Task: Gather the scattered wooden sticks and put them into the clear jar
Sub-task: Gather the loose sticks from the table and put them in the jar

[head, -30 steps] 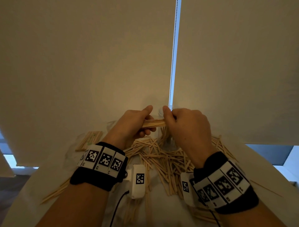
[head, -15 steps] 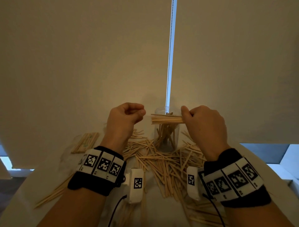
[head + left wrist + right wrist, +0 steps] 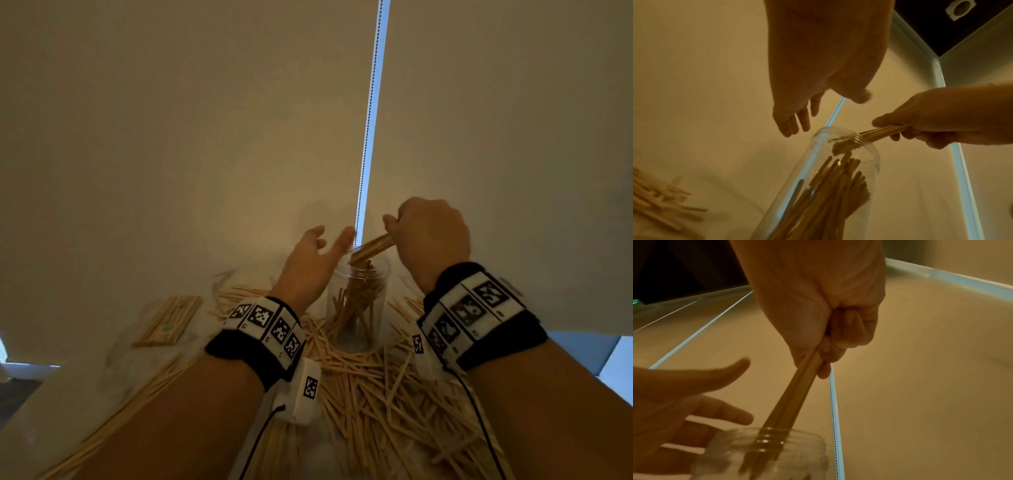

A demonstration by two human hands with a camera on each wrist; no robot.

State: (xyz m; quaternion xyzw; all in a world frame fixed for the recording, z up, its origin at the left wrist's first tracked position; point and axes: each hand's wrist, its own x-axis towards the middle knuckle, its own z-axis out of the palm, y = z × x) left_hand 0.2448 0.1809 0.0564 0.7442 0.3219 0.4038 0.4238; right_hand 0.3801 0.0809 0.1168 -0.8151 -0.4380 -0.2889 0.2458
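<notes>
While the clear jar [image 3: 358,301] stands upright on the counter [image 3: 85,377], in the middle of the scene and a little beyond my wrists, a bundle of wooden sticks [image 3: 371,247] slants down into its open mouth, lower ends already past the threaded rim. More sticks [image 3: 830,191] stand leaning inside the jar, filling a good part of it. My right hand [image 3: 430,236] is clamped around the upper end of the bundle, fingers [image 3: 840,337] curled over it and thumb pressed along the top, just above and to the right of the jar's mouth. My left hand [image 3: 313,263] hovers at the left of the jar's rim with fingers [image 3: 795,120] spread and straight, holding nothing; I cannot tell whether the thumb brushes the rim or stays just clear of it.

Around the jar's base and toward me lies a loose heap of scattered sticks [image 3: 376,387], crossing each other in every direction. A few long ones [image 3: 130,404] trail off toward the near left edge of the counter. On the far left sits a neat flat pack of sticks [image 3: 168,320], well apart from the jar. Behind everything hang pale roller blinds [image 3: 205,120], with a bead chain [image 3: 371,102] running down the bright gap between them.
</notes>
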